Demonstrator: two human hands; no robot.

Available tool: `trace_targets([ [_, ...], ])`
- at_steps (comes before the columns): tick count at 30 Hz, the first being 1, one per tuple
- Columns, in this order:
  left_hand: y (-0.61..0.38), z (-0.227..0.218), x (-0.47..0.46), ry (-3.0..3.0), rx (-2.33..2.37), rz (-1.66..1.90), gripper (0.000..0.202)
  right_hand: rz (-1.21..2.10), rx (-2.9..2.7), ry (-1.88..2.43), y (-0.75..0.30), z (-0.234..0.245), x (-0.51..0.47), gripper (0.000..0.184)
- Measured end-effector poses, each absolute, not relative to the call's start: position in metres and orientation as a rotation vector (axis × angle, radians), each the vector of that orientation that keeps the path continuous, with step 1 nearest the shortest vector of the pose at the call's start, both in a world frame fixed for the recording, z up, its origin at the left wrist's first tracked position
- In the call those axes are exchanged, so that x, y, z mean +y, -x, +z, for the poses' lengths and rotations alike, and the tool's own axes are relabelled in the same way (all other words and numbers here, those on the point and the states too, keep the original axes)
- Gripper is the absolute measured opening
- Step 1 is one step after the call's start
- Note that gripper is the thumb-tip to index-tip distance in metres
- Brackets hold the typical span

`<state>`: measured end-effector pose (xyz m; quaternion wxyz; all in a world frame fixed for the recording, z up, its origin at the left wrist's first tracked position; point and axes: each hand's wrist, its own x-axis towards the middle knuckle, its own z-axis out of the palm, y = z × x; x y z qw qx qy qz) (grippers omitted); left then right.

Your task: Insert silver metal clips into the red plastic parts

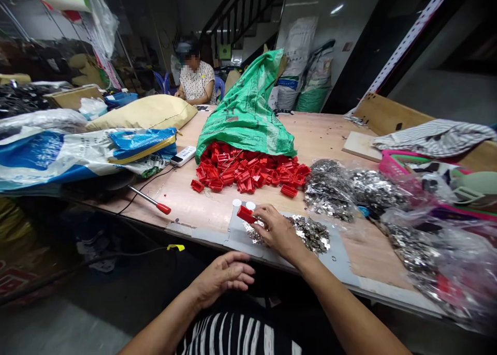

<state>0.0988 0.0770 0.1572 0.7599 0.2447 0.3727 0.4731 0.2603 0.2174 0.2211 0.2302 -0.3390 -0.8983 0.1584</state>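
Note:
Between the thumb and fingers of my right hand (pixel 277 233) is a red plastic housing (pixel 246 214), held just above the grey mat (pixel 341 251). Small shiny metal pieces (pixel 310 233) lie heaped on that mat, beside and partly behind this hand. My left hand (pixel 225 276) hangs in front of the table edge, fingers apart, with nothing in it. Two white discs (pixel 244 204) sit at the mat's far edge. Farther back, a pile of red plastic housings (pixel 248 173) spills from the mouth of a green woven sack (pixel 248 112).
Clear bags of metal pieces (pixel 330 189) stand at right near a pink basket (pixel 396 163). A lever with a red handle (pixel 163 208) juts out at left, near a white device (pixel 183 156) and sacks (pixel 143 112). Another person (pixel 196 80) sits across the table.

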Motion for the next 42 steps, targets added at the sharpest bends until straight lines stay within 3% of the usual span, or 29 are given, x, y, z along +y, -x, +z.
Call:
trace_targets([
  [5, -0.109, 0.191, 0.091, -0.571, 0.982, 1.358, 0.073, 0.501, -2.416, 0.836, -0.270, 0.216, 0.172, 0.020],
  [10, -0.118, 0.186, 0.093, -0.825, 1.041, 1.426, 0.034, 0.652, -2.356, 0.832, -0.281, 0.204, 0.145, 0.024],
  [12, -0.119, 0.182, 0.089, -0.860, 1.074, 1.413, 0.028, 0.694, -2.310, 0.943, -0.293, 0.201, 0.144, 0.027],
  [16, -0.118, 0.176, 0.084, -0.832, 1.114, 1.440, 0.031, 0.498, -2.215, 1.229, -0.325, 0.199, 0.157, 0.014],
  [23, -0.121, 0.174, 0.083, -0.976, 1.194, 1.423, 0.032, 0.163, -2.311, 1.409, -0.339, 0.188, 0.170, 0.018],
  [35, -0.120, 0.171, 0.080, -1.067, 1.241, 1.408, 0.032, -0.022, -2.460, 1.439, -0.327, 0.188, 0.175, 0.013],
  [42, -0.121, 0.174, 0.080, -1.183, 1.274, 1.418, 0.031, 0.136, -2.367, 1.454, -0.329, 0.203, 0.173, 0.011],
])
